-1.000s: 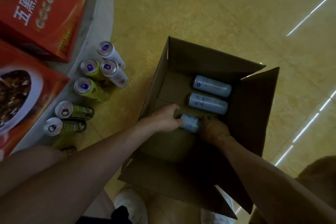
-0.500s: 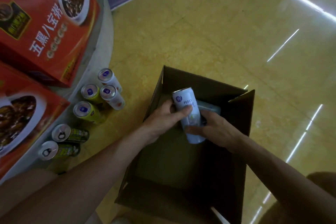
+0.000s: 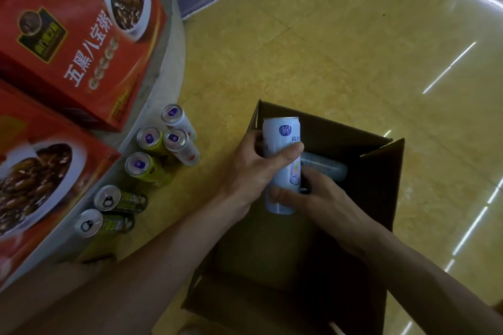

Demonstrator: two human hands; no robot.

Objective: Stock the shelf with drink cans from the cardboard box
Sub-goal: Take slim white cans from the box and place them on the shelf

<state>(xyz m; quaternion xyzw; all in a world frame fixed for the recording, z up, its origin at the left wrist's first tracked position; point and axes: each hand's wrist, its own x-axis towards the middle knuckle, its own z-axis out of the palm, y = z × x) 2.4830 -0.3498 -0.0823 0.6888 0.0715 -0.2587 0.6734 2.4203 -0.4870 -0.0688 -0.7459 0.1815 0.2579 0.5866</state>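
Pointing top-end away, can (image 3: 288, 179) over cardboard box (image 3: 377, 198)

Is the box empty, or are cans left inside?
Not empty. One can lies on its side in the box, behind the held can. The dark near end: cannot tell.

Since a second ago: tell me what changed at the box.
The white can, which lay on the bottom of the cardboard box, has been lifted and turned end-up above it. The left hand now grips its upper half and the right hand holds its lower end. Before, both were on it as it lay. Unchanged: another can lies in the box, and the floor cans stand by the shelf base.
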